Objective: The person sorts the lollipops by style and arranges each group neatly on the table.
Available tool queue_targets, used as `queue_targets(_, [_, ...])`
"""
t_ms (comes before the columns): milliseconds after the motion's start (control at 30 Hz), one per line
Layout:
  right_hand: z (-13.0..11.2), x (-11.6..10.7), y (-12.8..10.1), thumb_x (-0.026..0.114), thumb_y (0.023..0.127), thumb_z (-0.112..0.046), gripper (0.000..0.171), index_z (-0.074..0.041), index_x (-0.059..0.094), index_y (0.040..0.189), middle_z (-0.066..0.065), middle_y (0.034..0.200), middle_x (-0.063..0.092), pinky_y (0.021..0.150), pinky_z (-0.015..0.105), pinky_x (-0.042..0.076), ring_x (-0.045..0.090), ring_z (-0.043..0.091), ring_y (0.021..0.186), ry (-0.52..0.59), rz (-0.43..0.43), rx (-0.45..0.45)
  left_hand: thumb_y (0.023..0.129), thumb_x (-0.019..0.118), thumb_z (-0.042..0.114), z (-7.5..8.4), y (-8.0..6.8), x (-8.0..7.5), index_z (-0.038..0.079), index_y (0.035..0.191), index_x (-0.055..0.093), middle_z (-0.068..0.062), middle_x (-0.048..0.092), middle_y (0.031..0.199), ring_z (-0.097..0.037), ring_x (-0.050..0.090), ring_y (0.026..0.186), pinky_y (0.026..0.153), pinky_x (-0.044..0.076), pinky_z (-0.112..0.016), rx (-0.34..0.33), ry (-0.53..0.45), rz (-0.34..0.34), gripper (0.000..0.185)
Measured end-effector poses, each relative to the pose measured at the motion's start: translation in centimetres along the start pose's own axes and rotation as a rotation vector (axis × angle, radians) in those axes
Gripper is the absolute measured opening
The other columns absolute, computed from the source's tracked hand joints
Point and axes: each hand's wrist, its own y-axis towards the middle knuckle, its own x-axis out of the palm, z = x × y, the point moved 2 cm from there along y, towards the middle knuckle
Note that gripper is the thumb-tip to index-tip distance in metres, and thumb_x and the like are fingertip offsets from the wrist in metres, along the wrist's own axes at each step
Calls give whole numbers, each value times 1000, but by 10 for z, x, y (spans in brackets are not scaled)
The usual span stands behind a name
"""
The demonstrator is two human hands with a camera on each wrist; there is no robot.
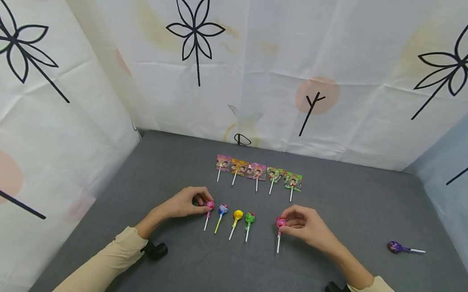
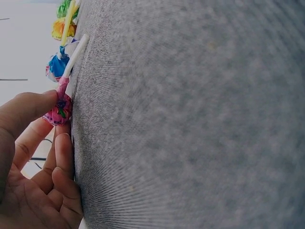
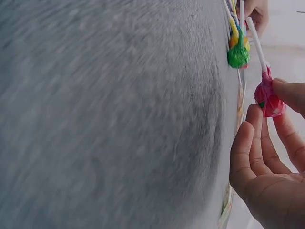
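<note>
Head view shows your left hand [image 1: 184, 203] pinching the wrapped head of a pink lollipop [image 1: 210, 205] at the left end of a near row, fingers curled, stick pointing toward you. Your right hand [image 1: 303, 224] pinches a red lollipop [image 1: 280, 223] at the right end, apart from the green lollipop [image 1: 249, 217], likely to space it evenly. Between lie a blue lollipop [image 1: 223, 209] and a yellow lollipop [image 1: 238, 215]. Five flat lollipops [image 1: 258, 171] line up behind; a purple lollipop [image 1: 393, 247] lies well apart on the grey table [image 1: 330, 277].
</note>
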Motion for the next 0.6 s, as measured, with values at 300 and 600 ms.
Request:
queue_targets(300, [-2,13,12,77,90,2,26,9,63,111,20,102,69,76,31,56,70,32,92,-5,-38,20,93,78,16,1,0,0,14,108,71,7,65,100,-13,59,85,79,50,-34,-1,-4,-5,17])
queue_targets(600, [-1,22,22,78,89,2,26,9,66,110,19,102,69,73,29,56,71,33,91,-3,-57,10,93,78,16,1,0,-1,14,108,71,6,65,101,-13,59,85,79,50,-34,-9,3,-6,17])
